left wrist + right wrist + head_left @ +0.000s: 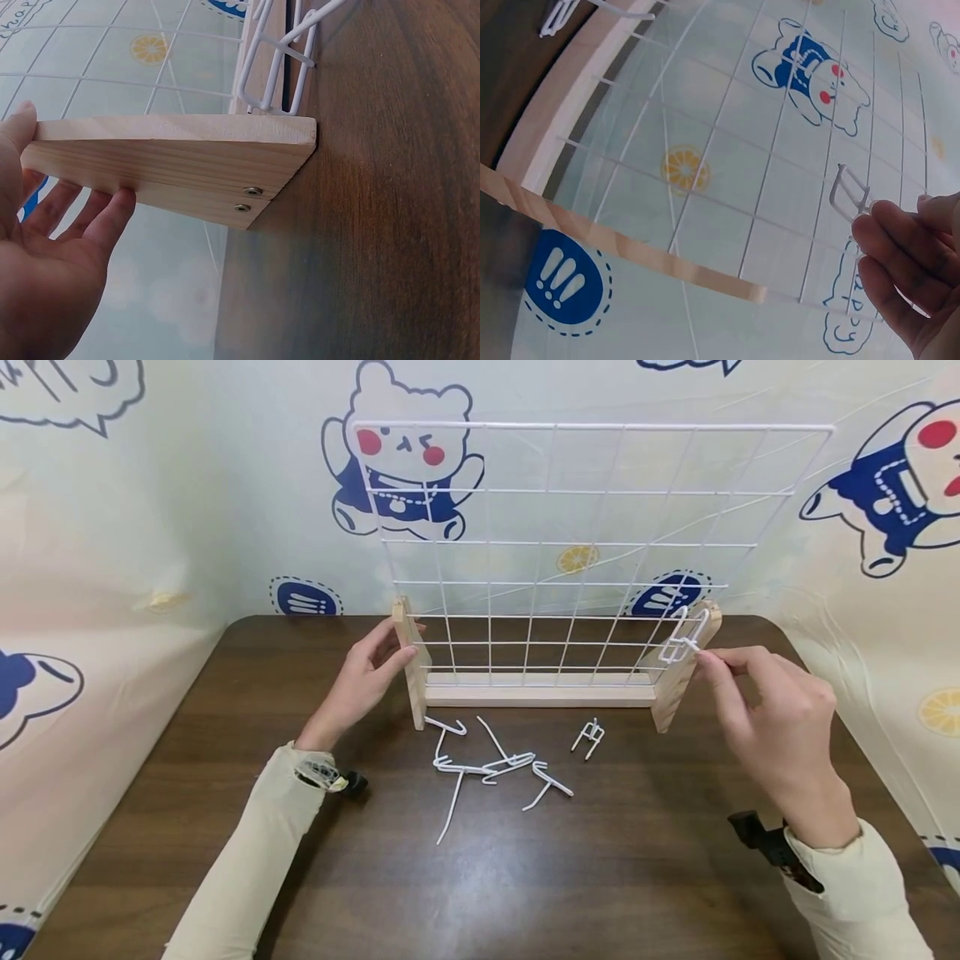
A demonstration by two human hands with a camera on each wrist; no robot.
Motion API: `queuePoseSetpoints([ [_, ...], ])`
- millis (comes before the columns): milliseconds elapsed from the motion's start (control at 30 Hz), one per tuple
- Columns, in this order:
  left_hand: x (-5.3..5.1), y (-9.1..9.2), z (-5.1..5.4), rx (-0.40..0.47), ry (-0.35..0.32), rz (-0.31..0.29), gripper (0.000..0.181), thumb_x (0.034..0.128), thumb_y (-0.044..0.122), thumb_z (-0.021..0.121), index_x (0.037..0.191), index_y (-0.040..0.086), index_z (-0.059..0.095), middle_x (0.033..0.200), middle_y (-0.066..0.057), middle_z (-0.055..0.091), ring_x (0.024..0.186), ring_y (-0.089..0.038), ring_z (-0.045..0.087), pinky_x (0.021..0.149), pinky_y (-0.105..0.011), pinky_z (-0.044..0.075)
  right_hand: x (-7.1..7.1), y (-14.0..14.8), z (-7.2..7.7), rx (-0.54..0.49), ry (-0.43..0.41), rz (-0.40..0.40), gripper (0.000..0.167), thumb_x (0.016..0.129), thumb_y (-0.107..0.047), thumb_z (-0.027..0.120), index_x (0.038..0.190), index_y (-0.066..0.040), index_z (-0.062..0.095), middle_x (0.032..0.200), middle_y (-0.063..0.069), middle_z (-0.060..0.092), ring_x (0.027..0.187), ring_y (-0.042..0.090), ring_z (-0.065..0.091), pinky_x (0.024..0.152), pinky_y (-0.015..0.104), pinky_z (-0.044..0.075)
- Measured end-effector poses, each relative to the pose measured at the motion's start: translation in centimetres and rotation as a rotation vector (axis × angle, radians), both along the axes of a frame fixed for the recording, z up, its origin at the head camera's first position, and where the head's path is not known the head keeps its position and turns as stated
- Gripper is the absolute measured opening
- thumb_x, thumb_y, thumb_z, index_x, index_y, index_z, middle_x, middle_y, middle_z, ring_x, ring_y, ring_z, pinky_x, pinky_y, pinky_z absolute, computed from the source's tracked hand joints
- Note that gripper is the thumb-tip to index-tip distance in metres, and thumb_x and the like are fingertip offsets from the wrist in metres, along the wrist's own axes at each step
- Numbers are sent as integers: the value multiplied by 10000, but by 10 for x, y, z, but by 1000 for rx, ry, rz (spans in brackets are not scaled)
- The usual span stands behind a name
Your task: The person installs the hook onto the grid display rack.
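Pinching hook (681,643) with right hand (783,718) | gripping wooden side (413,685) with left hand (360,683) | up already: wire grid (593,543) | still unhung: loose hooks (465,769) on bench (360,893)

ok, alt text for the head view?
A person's right hand pinches a white wire hook near the right wooden upright of a white grid rack; the left hand grips the left upright. More white hooks lie on the brown wood-grain table in front.
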State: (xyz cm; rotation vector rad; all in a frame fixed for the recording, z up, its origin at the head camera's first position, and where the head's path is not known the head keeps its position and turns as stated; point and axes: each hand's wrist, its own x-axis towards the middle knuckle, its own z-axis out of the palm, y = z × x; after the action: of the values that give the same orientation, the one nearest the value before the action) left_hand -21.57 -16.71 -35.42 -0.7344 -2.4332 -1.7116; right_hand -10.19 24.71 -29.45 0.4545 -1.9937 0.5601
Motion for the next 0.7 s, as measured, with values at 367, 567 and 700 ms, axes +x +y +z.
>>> queuePoseSetpoints([
  [367,1,0,0,-1,-11,0,456,1015,82,559,1451,5,450,1374,-243,549,1259,-309,537,1065,-477,424,-6,9,20,-20,-24,-47,181,918,-101,713,920,80,709,813,178,736,570,322,588,540,127,190],
  [567,3,1,2,-7,-9,-5,454,1019,76,547,1452,-10,439,1381,-228,547,1266,-314,530,1069,-481,419,-14,11,31,-62,20,-93,187,926,-110,703,899,75,715,798,168,741,637,334,622,552,122,175],
  [700,1,1,0,-3,-7,1,454,1018,73,549,1454,2,444,1380,-223,550,1266,-302,530,1072,-485,416,-19,12,38,-74,30,-109,239,942,-138,687,886,93,706,804,192,736,677,396,652,590,93,211],
])
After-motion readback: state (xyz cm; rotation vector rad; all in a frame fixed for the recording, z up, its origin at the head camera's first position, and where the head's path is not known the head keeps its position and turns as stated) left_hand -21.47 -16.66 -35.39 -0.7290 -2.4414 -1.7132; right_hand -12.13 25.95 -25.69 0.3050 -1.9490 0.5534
